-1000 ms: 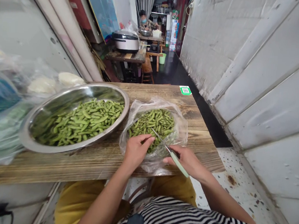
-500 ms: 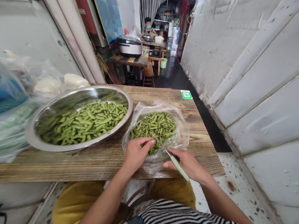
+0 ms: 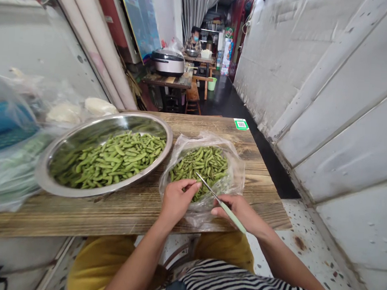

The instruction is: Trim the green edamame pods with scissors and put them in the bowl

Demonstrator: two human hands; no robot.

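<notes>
My left hand (image 3: 178, 196) is over the near edge of a clear plastic bag (image 3: 237, 166), thumb and forefinger pinched together. A small bit of a green soybean pod (image 3: 199, 180) shows at the fingertips; most of it is hidden. In my right hand (image 3: 238, 210) are slim scissors (image 3: 233, 217) with a pale green handle, of which one side shows. Their metal tip points up and left, just beyond my left fingertips. Beneath both hands, the opened bag holds many soybean pods (image 3: 200, 161). To the left, a large steel basin (image 3: 51, 185) holds more green pods (image 3: 122, 157).
The wooden table (image 3: 107, 216) carries plastic bags (image 3: 7, 170) at the left and a green QR-code sticker (image 3: 241, 124) at the far right corner. Beyond stand a rice cooker (image 3: 168, 63), a bench (image 3: 193, 92) and a seated person (image 3: 194, 42). A white wall (image 3: 347, 152) runs along the right.
My hands and the scissors keep nearly the same position over the bag. The view has shifted slightly, and the person at the back has moved their head a little.
</notes>
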